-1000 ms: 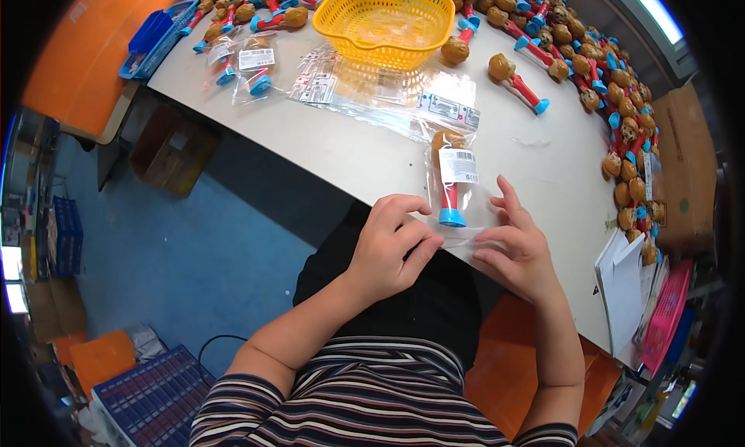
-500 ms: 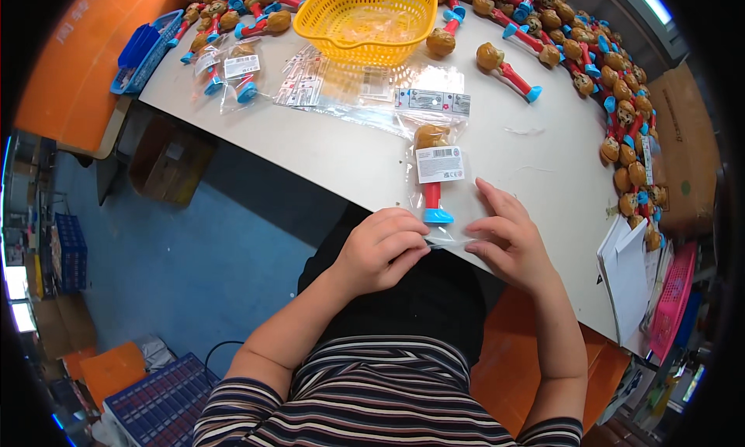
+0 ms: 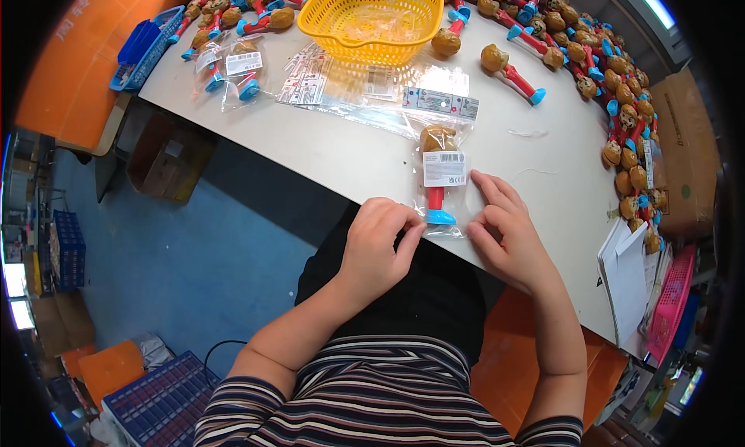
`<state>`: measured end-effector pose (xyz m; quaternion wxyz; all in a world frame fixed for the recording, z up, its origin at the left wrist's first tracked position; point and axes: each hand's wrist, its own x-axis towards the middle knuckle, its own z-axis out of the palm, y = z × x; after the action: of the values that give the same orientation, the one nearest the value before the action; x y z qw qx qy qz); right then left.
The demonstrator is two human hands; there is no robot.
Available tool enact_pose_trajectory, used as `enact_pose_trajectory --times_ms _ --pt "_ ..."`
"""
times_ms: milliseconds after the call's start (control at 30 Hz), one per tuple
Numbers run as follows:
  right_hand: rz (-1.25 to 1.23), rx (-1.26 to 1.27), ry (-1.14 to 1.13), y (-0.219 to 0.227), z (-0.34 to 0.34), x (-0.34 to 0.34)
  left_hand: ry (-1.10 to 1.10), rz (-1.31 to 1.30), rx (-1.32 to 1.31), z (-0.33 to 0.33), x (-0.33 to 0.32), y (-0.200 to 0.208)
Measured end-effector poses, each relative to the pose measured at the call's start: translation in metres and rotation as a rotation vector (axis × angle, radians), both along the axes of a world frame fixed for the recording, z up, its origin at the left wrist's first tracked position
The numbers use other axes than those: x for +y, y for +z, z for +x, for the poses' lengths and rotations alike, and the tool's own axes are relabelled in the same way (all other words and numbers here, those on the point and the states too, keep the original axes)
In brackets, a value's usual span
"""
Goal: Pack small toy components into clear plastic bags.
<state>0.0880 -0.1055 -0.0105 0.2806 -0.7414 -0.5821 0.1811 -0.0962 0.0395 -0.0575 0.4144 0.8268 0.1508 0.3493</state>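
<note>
A clear plastic bag [image 3: 459, 208] lies near the table's front edge, its printed header strip [image 3: 441, 102] at the far end. Inside it is a toy figure with a brown round head [image 3: 438, 138], a red stem and a blue foot [image 3: 441, 217]. A white label [image 3: 444, 170] covers its middle. My left hand [image 3: 380, 241] pinches the bag's near left corner between thumb and fingers. Beside the bag's right edge rests my right hand [image 3: 504, 230], its fingers bent but apart, the thumb close to the near right corner.
A yellow basket [image 3: 369, 47] holding clear plastic stands beyond flat printed bags [image 3: 303, 82]. Two bagged toys [image 3: 244, 64] lie at left. A loose toy [image 3: 512, 74] sits at right, before a large pile of them [image 3: 621, 113]. Papers [image 3: 623, 272] and a pink basket [image 3: 672, 303] are at the right edge.
My left hand has risen slightly and its fingers have bent into a tighter pinch. The right fingers have drawn in closer together. The bag's near end now lies flatter.
</note>
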Motion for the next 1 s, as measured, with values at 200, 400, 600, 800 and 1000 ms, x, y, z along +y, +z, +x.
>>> enact_pose_trajectory --times_ms 200,400,600,800,1000 --pt "0.020 -0.081 -0.077 -0.006 -0.002 -0.003 0.103 0.030 0.088 0.000 0.005 0.006" --pt "0.222 -0.047 -0.434 -0.002 -0.027 -0.007 0.153 -0.225 0.084 0.026 0.023 0.027" --pt "0.376 -0.393 -0.401 -0.015 -0.066 0.009 0.158 -0.137 0.341 0.101 0.048 0.040" --pt "0.280 -0.441 -0.505 -0.033 -0.079 0.024 0.118 -0.440 0.149 0.115 0.040 0.027" --pt "0.444 -0.453 -0.520 -0.028 -0.074 0.029 0.096 -1.082 -0.321 0.102 0.032 0.043"
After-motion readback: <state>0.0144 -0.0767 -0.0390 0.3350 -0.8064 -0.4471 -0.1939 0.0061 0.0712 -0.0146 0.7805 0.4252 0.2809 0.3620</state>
